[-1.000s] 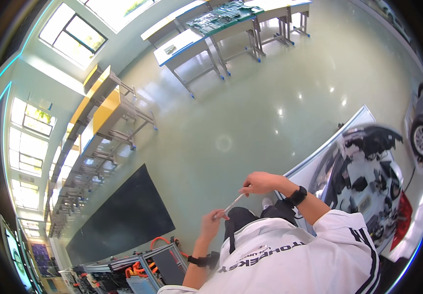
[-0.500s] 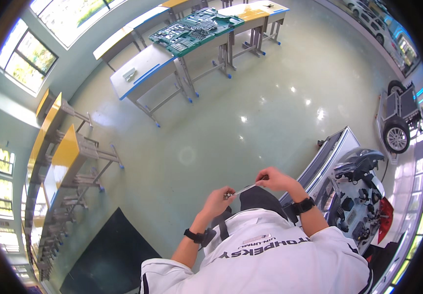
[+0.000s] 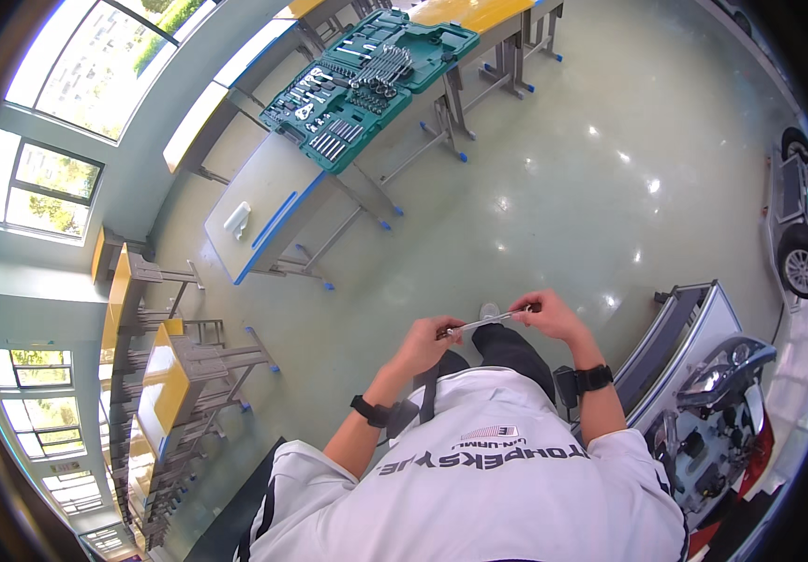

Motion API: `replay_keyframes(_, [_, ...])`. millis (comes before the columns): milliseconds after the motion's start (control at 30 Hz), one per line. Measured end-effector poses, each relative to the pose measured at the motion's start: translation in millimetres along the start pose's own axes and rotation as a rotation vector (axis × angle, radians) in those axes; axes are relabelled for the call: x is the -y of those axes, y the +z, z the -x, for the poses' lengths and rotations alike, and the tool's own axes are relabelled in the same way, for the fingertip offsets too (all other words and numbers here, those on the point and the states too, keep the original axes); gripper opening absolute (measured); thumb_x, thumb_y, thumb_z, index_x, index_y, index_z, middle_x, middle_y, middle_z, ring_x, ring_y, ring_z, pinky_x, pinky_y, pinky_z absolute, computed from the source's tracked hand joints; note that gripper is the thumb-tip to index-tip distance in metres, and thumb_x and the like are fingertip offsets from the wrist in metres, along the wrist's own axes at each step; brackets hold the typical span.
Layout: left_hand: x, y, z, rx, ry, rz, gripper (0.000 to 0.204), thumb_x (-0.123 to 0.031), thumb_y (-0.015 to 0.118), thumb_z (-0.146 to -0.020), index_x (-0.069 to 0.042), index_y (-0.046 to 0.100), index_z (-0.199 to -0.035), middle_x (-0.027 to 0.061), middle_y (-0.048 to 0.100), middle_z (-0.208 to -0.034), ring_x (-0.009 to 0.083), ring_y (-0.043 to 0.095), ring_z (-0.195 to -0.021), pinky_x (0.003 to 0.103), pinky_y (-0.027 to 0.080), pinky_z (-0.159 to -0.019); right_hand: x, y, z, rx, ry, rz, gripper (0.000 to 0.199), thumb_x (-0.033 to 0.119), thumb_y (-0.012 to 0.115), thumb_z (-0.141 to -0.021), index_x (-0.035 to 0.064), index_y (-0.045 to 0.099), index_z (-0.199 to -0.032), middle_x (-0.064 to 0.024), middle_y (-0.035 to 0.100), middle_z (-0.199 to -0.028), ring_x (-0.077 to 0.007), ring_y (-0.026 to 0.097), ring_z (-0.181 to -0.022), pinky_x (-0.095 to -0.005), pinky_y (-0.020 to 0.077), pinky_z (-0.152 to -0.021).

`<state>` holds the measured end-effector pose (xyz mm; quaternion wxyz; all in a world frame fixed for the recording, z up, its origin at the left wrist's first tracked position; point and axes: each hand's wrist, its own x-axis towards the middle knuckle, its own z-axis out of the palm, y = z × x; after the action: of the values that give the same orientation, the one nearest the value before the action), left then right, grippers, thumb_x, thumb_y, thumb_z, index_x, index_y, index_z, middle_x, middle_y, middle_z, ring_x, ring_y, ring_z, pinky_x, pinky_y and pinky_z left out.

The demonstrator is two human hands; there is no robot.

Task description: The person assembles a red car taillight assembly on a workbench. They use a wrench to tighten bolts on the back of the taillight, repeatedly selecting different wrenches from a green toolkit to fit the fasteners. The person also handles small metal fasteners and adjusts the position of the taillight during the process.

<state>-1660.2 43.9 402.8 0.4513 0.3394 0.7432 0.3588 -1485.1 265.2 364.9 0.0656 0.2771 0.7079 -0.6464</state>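
Left hand (image 3: 420, 345) and right hand (image 3: 544, 317) each pinch one end of a slim metal rod (image 3: 484, 321) above the floor (image 3: 554, 169); a loosened grip could drop it.

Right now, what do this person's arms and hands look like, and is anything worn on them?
Both hands are bare, with no gloves: the left hand and the right hand. The forearms are uncovered too. A black band circles the left wrist, and a black watch-like band the right wrist. Short white sleeves with dark trim end above the elbows.
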Motion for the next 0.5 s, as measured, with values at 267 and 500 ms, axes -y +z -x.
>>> replay_keyframes(267, [-30,-145,-146,-0.176,-0.123,0.064,0.015,-0.015,0.062,-0.094,-0.002,0.066,-0.099,0.0005,0.068,-0.073,0.0054,0.055,-0.065,0.024,0.043,-0.064,116,-74,-196,0.069,-0.071,-0.072,0.021,0.007,0.063,-0.087,-0.0035,0.067,-0.105,-0.0071,0.07,-0.086,-0.0126,0.063,-0.072,-0.0285,0.0514,-0.069])
replay_keyframes(500, [-17,-231,-331,-0.176,-0.089,0.228,0.018,-0.019,0.063,-0.093,-0.001,0.066,-0.095,0.0007,0.065,-0.069,0.0057,0.054,-0.063,0.024,0.041,-0.06,127,-138,-367,-0.013,0.016,0.064,0.02,0.005,0.065,-0.085,-0.0031,0.067,-0.104,-0.0071,0.069,-0.083,-0.0131,0.066,-0.074,-0.0285,0.0517,-0.069])
